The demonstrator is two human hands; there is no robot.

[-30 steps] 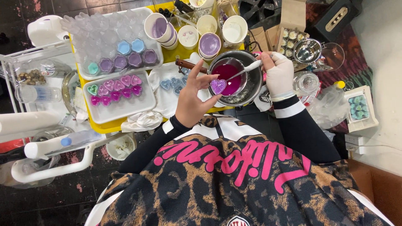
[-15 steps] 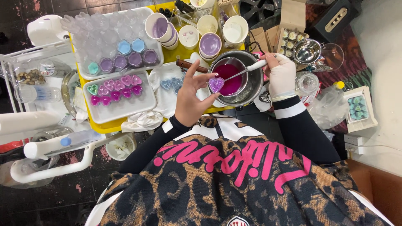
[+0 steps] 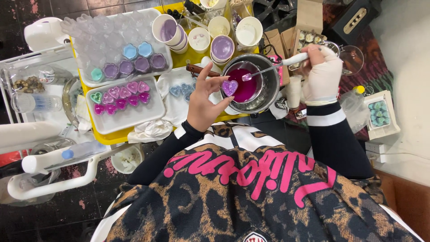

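Two fingertips of the left hand (image 3: 204,105), thumb and forefinger, pinch a small heart-shaped mould (image 3: 230,87) filled with purple liquid, while the other fingers fan upward and stay clear of it; the heart sits level just at the near left rim of the metal pot (image 3: 270,89), partly over it. Inside the pot stands a smaller bowl of magenta liquid (image 3: 245,85). The right hand (image 3: 321,77), in a pale glove, is closed around the white handle of a long spoon (image 3: 273,68) whose clear tip reaches down over the magenta liquid, just right of the heart and not touching it as far as can be told. Beyond the pot, toward the far edge of the yellow tray (image 3: 109,138), stand several paper cups (image 3: 222,47), one holding lilac liquid. Near the tray's left edge lies a white foam tray (image 3: 134,117) with a row of pink and magenta hearts, and behind it another white tray (image 3: 101,45) with clear empty moulds and a few filled in blue, teal and purple. Well apart, past the right hand, a small tray of teal pieces (image 3: 379,113) rests by the wall
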